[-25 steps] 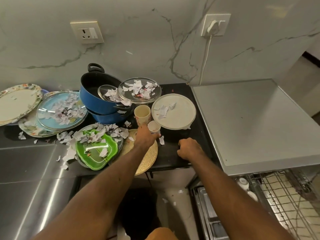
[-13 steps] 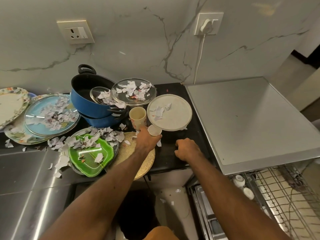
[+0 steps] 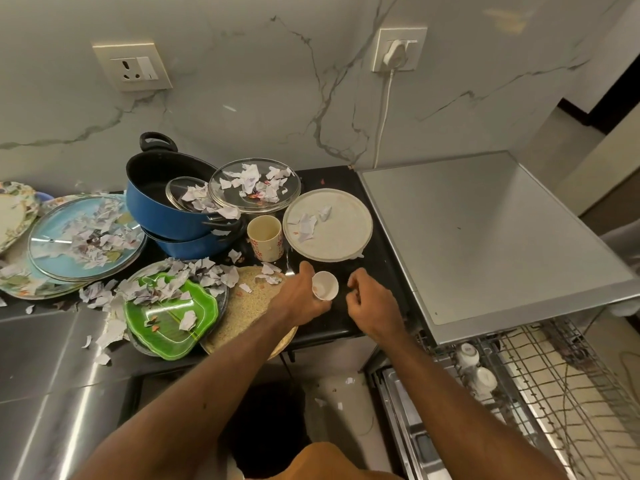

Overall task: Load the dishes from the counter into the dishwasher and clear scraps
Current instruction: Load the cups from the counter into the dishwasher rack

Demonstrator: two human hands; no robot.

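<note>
My left hand (image 3: 300,298) grips a small white cup (image 3: 325,285), tilted with its mouth toward me, above the black counter (image 3: 377,271). Just right of the cup, my right hand (image 3: 372,301) hovers with its fingers curled and nothing visible in them. Behind the hands stand a patterned mug (image 3: 265,237) and a white round plate (image 3: 329,225) with paper scraps. Further left are stacked blue pots (image 3: 162,209), glass lids (image 3: 254,185), a green leaf-shaped plate (image 3: 169,318) and a blue plate (image 3: 83,237), all strewn with scraps. The dishwasher rack (image 3: 540,386) stands pulled out at lower right, holding two white cups (image 3: 476,368).
A round woven mat (image 3: 246,306) lies under my left forearm. The dishwasher's steel top (image 3: 485,237) fills the right. Steel counter (image 3: 52,375) lies at lower left. A dark bin (image 3: 266,424) sits on the floor below. A plugged socket (image 3: 398,50) is on the marble wall.
My left hand has lifted the small white cup off the counter and drawn it toward me, tilting it. My right hand has shifted closer to the cup.
</note>
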